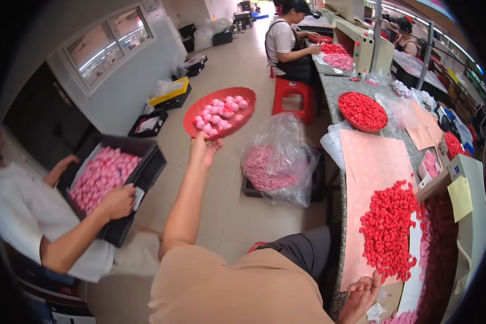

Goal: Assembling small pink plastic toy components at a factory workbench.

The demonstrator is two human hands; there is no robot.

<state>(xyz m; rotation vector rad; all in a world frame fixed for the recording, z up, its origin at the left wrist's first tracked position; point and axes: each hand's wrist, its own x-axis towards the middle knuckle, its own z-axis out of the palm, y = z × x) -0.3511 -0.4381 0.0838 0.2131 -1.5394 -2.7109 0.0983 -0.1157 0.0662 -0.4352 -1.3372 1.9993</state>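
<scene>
My left arm is stretched forward, and my left hand (204, 150) is closed on the near rim of a shallow red basket (194, 110). Several round pink pieces with red parts (221, 114) lie inside it. At the lower right my right hand (362, 294) rests by the edge of the worktable, fingers apart and holding nothing. Just beyond it a heap of small red pieces (386, 229) is spread on a pink patterned sheet (372, 156). To my left a person holds a black crate (146, 167) full of similar pink pieces (105, 175).
A clear plastic bag of flat pink pieces (270, 167) sits in a black tray on the floor. Another red basket of red pieces (363, 110) stands on the granite worktable (332, 102). Further off, a person (289, 48) sits on a red stool (292, 102). A beige machine (470, 216) flanks the table.
</scene>
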